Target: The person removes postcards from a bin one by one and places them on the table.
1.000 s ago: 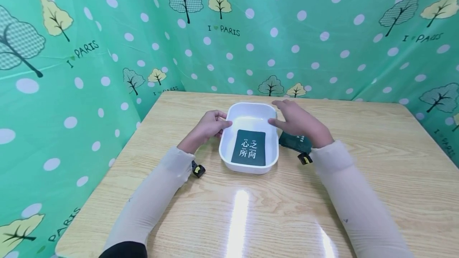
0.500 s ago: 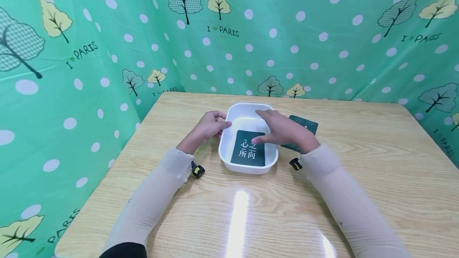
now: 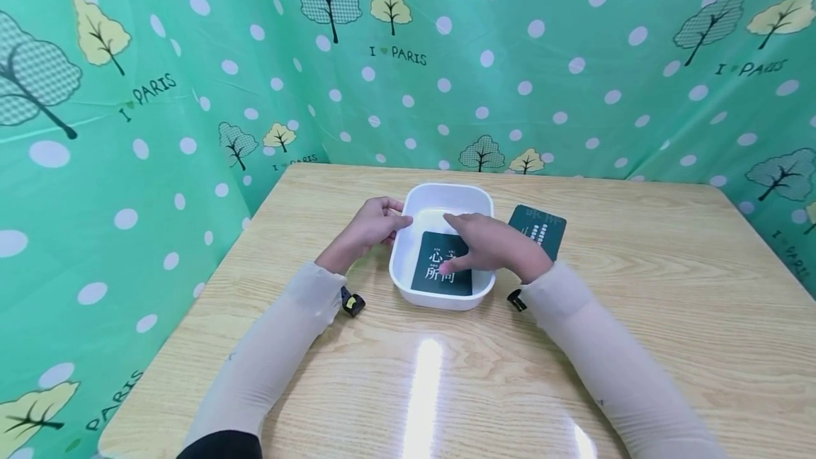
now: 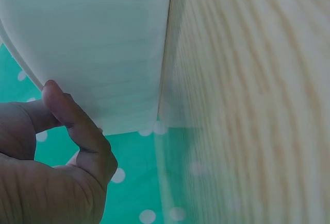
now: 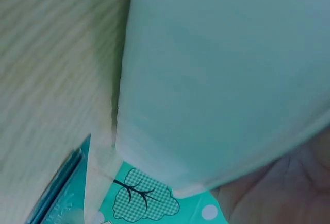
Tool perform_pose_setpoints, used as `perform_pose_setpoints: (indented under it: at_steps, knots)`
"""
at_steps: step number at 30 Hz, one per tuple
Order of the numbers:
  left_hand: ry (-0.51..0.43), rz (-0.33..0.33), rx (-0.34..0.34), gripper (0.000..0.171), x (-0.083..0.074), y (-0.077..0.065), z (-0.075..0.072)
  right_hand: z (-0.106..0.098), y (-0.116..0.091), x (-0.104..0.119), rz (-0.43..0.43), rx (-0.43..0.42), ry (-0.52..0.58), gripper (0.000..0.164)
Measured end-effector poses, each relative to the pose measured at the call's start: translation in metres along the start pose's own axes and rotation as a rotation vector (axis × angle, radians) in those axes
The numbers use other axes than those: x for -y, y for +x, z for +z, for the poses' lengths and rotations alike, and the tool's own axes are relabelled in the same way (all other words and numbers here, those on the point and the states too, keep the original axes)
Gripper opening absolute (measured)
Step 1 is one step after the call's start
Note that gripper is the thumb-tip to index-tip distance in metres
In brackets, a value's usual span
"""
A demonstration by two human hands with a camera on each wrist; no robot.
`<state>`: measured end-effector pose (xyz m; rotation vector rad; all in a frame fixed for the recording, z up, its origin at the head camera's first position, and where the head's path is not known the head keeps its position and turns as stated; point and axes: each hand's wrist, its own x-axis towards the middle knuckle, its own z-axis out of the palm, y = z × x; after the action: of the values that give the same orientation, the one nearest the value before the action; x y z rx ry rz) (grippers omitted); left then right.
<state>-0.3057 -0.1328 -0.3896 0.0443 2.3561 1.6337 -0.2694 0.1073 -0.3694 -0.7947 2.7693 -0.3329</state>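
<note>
Two bare hands are seen at a white tray (image 3: 441,302), which is set on a wood-grain table (image 3: 637,289) at mid-frame in the head view. A dark green card (image 3: 433,276) with white characters is lying flat inside the tray, in its lower part as framed.

Left hand (image 3: 370,224): placed at the tray's left side, just left of frame centre. The left rim is pinched, thumb laid over the edge, fingers kept outside. In the left wrist view the thumb tip is seen against the rim, at left.

Right hand (image 3: 491,241): extended across the tray's right rim, right of centre. Thumb and fingers are held widely apart; nothing is gripped. The card is partly covered by the thumb; whether it is touched cannot be told.

A second dark green piece (image 3: 538,227) is noted on the table right of the tray, partly hidden by the right arm. Its edge is shown as layered at lower left of the right wrist view.

Pale sleeves (image 3: 274,353) are worn on both arms. The upper frame is filled by green cloth (image 3: 548,69), printed with dots and trees.
</note>
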Motion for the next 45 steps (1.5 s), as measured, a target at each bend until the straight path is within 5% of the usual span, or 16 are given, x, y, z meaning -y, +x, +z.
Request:
perform_pose_setpoints:
  at_steps: [17,45]
  knots:
    - [0.006,0.01,-0.004,0.031,0.0,0.0,0.001,0.011,0.003,0.008,0.01,0.04,-0.275,0.114]
    - [0.005,0.009,0.0,0.031,0.001,0.001,0.001,0.012,0.004,0.012,0.021,0.03,-0.292,0.111]
